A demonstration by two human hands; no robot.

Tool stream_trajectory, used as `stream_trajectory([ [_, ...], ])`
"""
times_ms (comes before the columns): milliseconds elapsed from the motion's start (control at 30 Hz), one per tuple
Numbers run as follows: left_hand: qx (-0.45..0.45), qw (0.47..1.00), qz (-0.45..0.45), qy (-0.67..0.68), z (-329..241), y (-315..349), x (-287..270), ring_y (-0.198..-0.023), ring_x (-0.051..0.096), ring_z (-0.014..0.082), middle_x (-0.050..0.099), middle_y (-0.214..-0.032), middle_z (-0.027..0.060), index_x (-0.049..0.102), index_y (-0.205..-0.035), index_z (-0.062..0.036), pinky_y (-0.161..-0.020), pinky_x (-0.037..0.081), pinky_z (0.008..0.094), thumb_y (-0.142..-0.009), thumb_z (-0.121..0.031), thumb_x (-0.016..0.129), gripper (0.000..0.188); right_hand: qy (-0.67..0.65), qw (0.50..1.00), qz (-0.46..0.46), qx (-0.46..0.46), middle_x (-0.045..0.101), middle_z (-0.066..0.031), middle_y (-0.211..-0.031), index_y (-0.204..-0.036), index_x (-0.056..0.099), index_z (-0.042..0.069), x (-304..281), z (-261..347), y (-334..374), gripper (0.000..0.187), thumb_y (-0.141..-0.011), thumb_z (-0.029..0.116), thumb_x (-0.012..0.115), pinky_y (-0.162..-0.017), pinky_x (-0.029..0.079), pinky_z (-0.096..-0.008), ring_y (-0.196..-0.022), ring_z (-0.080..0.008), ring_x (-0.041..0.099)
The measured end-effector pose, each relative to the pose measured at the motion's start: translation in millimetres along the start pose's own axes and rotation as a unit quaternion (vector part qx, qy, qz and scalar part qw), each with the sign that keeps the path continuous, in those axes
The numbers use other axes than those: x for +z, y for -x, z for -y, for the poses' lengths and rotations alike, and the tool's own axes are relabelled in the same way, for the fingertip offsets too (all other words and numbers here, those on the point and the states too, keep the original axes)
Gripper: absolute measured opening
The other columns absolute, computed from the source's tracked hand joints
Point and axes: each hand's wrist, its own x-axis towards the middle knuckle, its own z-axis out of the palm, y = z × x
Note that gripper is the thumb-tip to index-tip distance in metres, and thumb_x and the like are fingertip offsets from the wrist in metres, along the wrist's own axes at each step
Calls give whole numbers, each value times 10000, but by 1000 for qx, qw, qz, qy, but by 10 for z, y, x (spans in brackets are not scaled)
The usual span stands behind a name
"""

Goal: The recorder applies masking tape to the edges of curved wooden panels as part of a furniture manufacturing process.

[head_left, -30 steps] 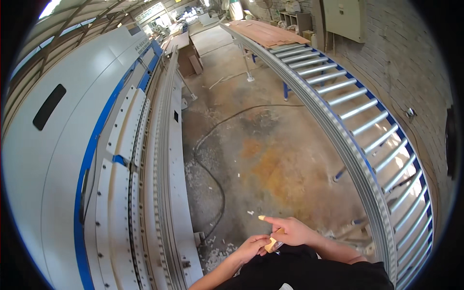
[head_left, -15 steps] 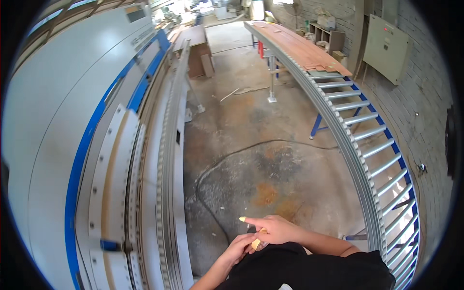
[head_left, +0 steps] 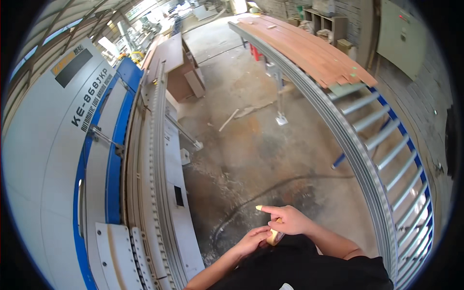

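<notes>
A pale yellow roll of tape (head_left: 275, 237) is held in front of my black shirt, low in the view. My left hand (head_left: 251, 240) grips its left side with bent fingers. Above and to the right, my right hand (head_left: 293, 221) has its other fingers curled on the same roll while the index finger points out to the left. A bit of yellow material (head_left: 259, 207) covers that fingertip. My fingers hide part of the roll.
A long white and blue machine (head_left: 53, 145) with a metal rail runs along my left. To the right, a roller conveyor (head_left: 382, 140) carries reddish-brown boards (head_left: 304, 46) at its far end. A dark cable (head_left: 270, 191) crosses the concrete floor. A brown wooden cabinet (head_left: 176, 77) stands ahead.
The view has moved forward along the aisle and turned, bringing the boards and cabinet closer. Both hands keep their hold on the tape roll, with the right index finger still stretched out.
</notes>
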Motion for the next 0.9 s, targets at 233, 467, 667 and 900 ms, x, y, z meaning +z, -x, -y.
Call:
stream_trajectory([
  [233,135,984,-72,91,-1819,-1089,-1349,-575,377,65,498,-702,-27,631,-1039,-11,-532,300,233,-1016,-261,491,287,47,983,159,-72,632,-146,-705,-1430,450,185,-976,-95,-3043,614,-833,218,591,-591,472,-392,-604,-327,600],
  [467,110,984,-95,105,-3974,-2647,-2898,-593,405,74,508,-745,-19,601,-1073,-7,-557,342,234,-1000,-196,509,222,69,986,147,-28,591,-136,-648,-1412,475,171,-2206,-414,-5731,586,-835,197,578,-565,446,-390,-549,-309,546],
  [667,130,986,-66,-81,-5937,-4321,-3778,-742,540,37,652,-958,-16,606,-1212,-76,-606,413,187,-979,-215,582,273,-13,996,-46,80,551,-68,-626,-1360,529,88,-3650,-848,-7362,513,-852,133,587,-539,421,-295,-569,-91,490],
  [900,171,945,-122,-249,-7908,-6485,-4962,-689,567,58,680,-889,7,680,-1149,-38,-606,459,214,-944,-192,635,260,-69,980,-162,93,598,-86,-672,-1330,540,32,-5206,-1804,-9666,480,-870,165,574,-571,451,-298,-587,-127,532],
])
